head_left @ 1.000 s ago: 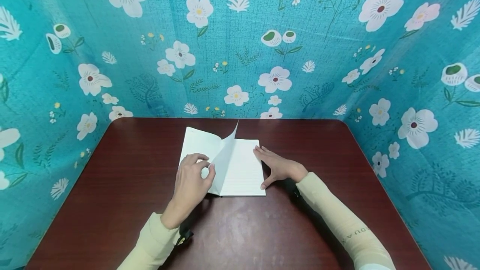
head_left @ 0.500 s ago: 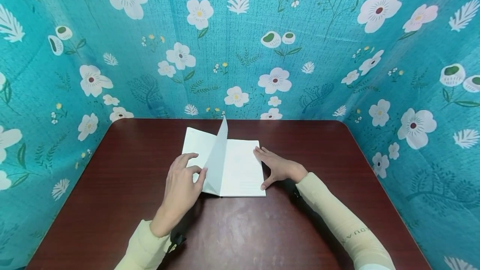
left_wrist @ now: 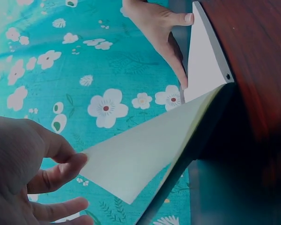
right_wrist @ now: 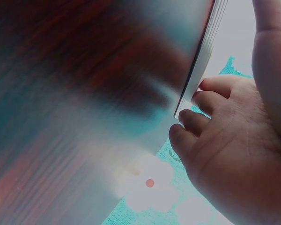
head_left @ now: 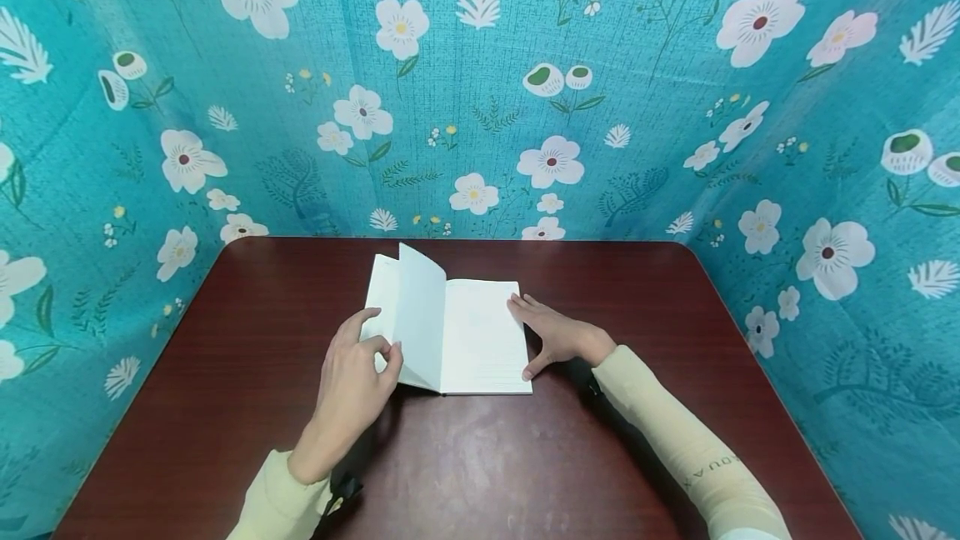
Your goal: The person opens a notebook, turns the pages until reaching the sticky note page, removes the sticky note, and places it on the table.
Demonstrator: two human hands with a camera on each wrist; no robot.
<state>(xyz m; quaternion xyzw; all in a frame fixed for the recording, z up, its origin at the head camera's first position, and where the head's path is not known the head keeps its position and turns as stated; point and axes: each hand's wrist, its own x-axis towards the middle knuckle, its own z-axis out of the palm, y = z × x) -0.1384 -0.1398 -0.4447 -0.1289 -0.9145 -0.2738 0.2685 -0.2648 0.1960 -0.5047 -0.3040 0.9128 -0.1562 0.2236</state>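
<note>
An open notebook (head_left: 483,336) with white, faintly lined pages lies on the table. My left hand (head_left: 352,377) pinches the outer edge of a raised page (head_left: 420,315) between thumb and index finger, over the notebook's left side. In the left wrist view that page (left_wrist: 136,152) slants up from the spine to the fingertips, while the other fingers are spread apart from it. My right hand (head_left: 558,333) rests along the notebook's right edge, fingers extended and thumb near the lower corner. The right wrist view has the right hand's fingertips (right_wrist: 185,123) right at the page block's edge.
The dark reddish-brown table (head_left: 600,457) has a glossy top with rounded far corners. A teal curtain (head_left: 480,107) printed with white flowers hangs behind it and along both sides.
My left hand has drawn the pinched page leftward across the spine, from standing near the middle to leaning over the left side. My right hand has stayed in place.
</note>
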